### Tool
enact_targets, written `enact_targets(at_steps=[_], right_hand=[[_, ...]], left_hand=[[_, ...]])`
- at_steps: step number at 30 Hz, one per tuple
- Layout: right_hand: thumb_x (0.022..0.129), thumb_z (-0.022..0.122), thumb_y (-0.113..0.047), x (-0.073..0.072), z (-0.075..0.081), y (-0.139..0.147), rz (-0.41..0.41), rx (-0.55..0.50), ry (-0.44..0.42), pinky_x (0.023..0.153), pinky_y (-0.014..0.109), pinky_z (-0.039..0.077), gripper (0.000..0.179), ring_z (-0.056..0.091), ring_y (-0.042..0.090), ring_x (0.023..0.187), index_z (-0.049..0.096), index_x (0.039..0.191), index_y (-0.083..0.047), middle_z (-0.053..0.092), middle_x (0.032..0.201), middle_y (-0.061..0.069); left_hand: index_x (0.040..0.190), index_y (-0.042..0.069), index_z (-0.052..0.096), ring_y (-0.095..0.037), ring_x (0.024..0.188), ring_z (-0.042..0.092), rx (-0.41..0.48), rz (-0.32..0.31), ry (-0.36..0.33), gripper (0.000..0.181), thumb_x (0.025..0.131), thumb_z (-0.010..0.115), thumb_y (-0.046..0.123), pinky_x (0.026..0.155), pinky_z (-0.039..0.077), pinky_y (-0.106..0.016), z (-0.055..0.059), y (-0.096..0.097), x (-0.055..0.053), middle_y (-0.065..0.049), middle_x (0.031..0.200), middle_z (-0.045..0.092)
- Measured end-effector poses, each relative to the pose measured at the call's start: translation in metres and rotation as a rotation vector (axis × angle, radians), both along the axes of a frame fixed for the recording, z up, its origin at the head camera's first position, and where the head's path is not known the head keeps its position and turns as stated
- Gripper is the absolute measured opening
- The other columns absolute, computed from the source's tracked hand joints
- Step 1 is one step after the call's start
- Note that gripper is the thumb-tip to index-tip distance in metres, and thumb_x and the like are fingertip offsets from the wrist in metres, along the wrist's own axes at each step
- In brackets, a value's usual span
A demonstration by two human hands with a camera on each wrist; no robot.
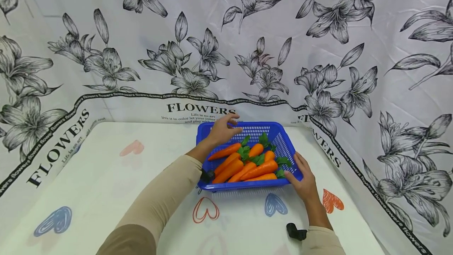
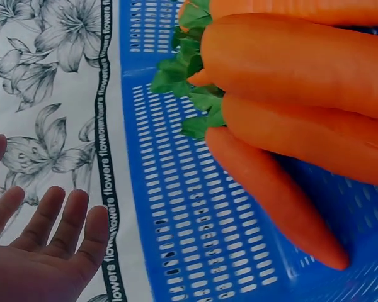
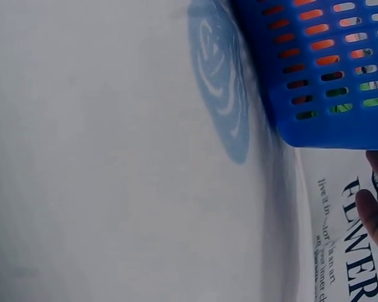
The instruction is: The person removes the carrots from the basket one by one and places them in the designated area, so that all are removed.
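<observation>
A blue plastic basket [image 1: 240,186] with slotted walls stands on the table, holding several orange carrots [image 1: 231,171] with green leafy tops [image 1: 263,140]. My left hand [image 1: 223,129] hovers over the basket's back left part, its fingers loosely bent and nothing between them. In the left wrist view, the left hand [image 2: 57,245] appears with fingers spread beside the basket's slotted wall [image 2: 201,214]. At the basket's right front corner is my right hand [image 1: 305,178], thumb against the rim and fingers extended along the outer side. Only some fingertips [image 3: 368,204] show in the right wrist view.
The white tabletop [image 1: 116,180] carries printed hearts. Behind it and at both sides hangs a flower-patterned cloth [image 1: 255,50]. A black wrist camera [image 1: 296,232] sits by the right sleeve, and another black piece [image 1: 207,175] is at the left wrist, over the basket's front left corner.
</observation>
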State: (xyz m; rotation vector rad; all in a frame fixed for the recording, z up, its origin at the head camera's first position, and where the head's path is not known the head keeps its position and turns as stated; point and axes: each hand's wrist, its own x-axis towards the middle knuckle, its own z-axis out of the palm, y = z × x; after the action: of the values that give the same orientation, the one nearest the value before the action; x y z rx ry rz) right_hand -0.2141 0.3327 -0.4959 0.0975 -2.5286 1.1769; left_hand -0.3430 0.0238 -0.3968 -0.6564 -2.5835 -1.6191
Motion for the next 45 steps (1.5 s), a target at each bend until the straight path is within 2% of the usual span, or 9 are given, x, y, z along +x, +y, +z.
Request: enact_targets(at_steps=[10, 14, 18, 21, 25, 30, 34, 38, 45], right_hand=[[0.088, 0.067, -0.029, 0.002, -0.001, 0.000, 0.004, -0.028, 0.000, 0.105, 0.064, 0.022, 0.071, 0.024, 0.033, 0.140, 0.037, 0.149, -0.010, 0.029, 0.154, 0.003], [0.087, 0.067, -0.027, 0.001, 0.000, 0.000, 0.011, -0.033, 0.014, 0.105, 0.064, 0.022, 0.071, 0.025, 0.033, 0.140, 0.038, 0.149, -0.009, 0.029, 0.154, 0.004], [0.086, 0.070, -0.024, -0.001, -0.002, 0.001, 0.029, -0.046, 0.068, 0.106, 0.061, 0.024, 0.071, 0.027, 0.032, 0.139, 0.040, 0.147, -0.007, 0.032, 0.153, 0.003], [0.085, 0.071, -0.021, 0.000, -0.003, 0.002, 0.043, -0.059, 0.107, 0.106, 0.060, 0.025, 0.070, 0.029, 0.031, 0.137, 0.041, 0.146, -0.005, 0.033, 0.152, 0.004], [0.085, 0.071, -0.022, 0.002, -0.005, 0.003, 0.040, -0.055, 0.106, 0.104, 0.063, 0.026, 0.070, 0.029, 0.032, 0.137, 0.041, 0.146, -0.005, 0.033, 0.152, 0.004], [0.086, 0.070, -0.025, 0.000, -0.006, 0.004, 0.031, -0.043, 0.079, 0.103, 0.065, 0.025, 0.070, 0.028, 0.034, 0.138, 0.040, 0.147, -0.008, 0.032, 0.153, 0.003], [0.086, 0.070, -0.026, -0.001, -0.004, 0.004, 0.024, -0.028, 0.056, 0.103, 0.065, 0.025, 0.071, 0.027, 0.033, 0.138, 0.039, 0.148, -0.009, 0.030, 0.153, 0.001], [0.087, 0.070, -0.027, 0.000, -0.003, 0.005, 0.023, -0.026, 0.059, 0.103, 0.065, 0.025, 0.071, 0.027, 0.034, 0.138, 0.040, 0.148, -0.009, 0.031, 0.153, 0.002], [0.087, 0.070, -0.026, 0.001, -0.004, 0.005, 0.032, -0.027, 0.048, 0.101, 0.068, 0.025, 0.071, 0.027, 0.038, 0.138, 0.039, 0.148, -0.008, 0.030, 0.153, 0.005]], left_hand=[[0.136, 0.012, 0.054, -0.027, 0.099, 0.059, -0.031, 0.000, -0.072, 0.049, 0.089, 0.068, 0.023, 0.078, 0.052, -0.041, -0.021, 0.008, -0.012, -0.015, 0.118, 0.060], [0.137, 0.012, 0.053, -0.028, 0.099, 0.059, -0.050, 0.001, -0.128, 0.052, 0.089, 0.068, 0.026, 0.079, 0.051, -0.042, -0.029, 0.008, -0.016, -0.015, 0.121, 0.059], [0.136, 0.013, 0.055, -0.027, 0.098, 0.060, -0.043, 0.015, -0.188, 0.052, 0.088, 0.069, 0.026, 0.080, 0.051, -0.041, -0.034, 0.007, -0.021, -0.013, 0.119, 0.060], [0.135, 0.012, 0.056, -0.027, 0.100, 0.060, -0.015, 0.003, -0.249, 0.050, 0.089, 0.069, 0.025, 0.081, 0.051, -0.041, -0.040, 0.006, -0.024, -0.011, 0.114, 0.062], [0.134, 0.007, 0.056, -0.029, 0.103, 0.059, -0.002, -0.028, -0.302, 0.048, 0.090, 0.068, 0.021, 0.082, 0.050, -0.040, -0.048, 0.006, -0.025, -0.012, 0.114, 0.062], [0.135, 0.006, 0.055, -0.028, 0.108, 0.057, -0.088, -0.039, -0.332, 0.048, 0.090, 0.067, 0.016, 0.089, 0.048, -0.041, -0.053, 0.004, -0.027, -0.017, 0.124, 0.058], [0.137, 0.007, 0.053, -0.028, 0.110, 0.054, -0.159, -0.023, -0.364, 0.051, 0.089, 0.067, 0.015, 0.095, 0.044, -0.043, -0.054, 0.001, -0.027, -0.018, 0.134, 0.052], [0.139, 0.008, 0.052, -0.028, 0.113, 0.049, -0.184, -0.017, -0.401, 0.054, 0.087, 0.068, 0.012, 0.101, 0.039, -0.045, -0.058, 0.000, -0.027, -0.016, 0.140, 0.047], [0.140, 0.011, 0.052, -0.031, 0.119, 0.046, -0.244, -0.050, -0.457, 0.056, 0.086, 0.069, 0.009, 0.106, 0.031, -0.050, -0.063, 0.001, -0.024, -0.016, 0.142, 0.044]])
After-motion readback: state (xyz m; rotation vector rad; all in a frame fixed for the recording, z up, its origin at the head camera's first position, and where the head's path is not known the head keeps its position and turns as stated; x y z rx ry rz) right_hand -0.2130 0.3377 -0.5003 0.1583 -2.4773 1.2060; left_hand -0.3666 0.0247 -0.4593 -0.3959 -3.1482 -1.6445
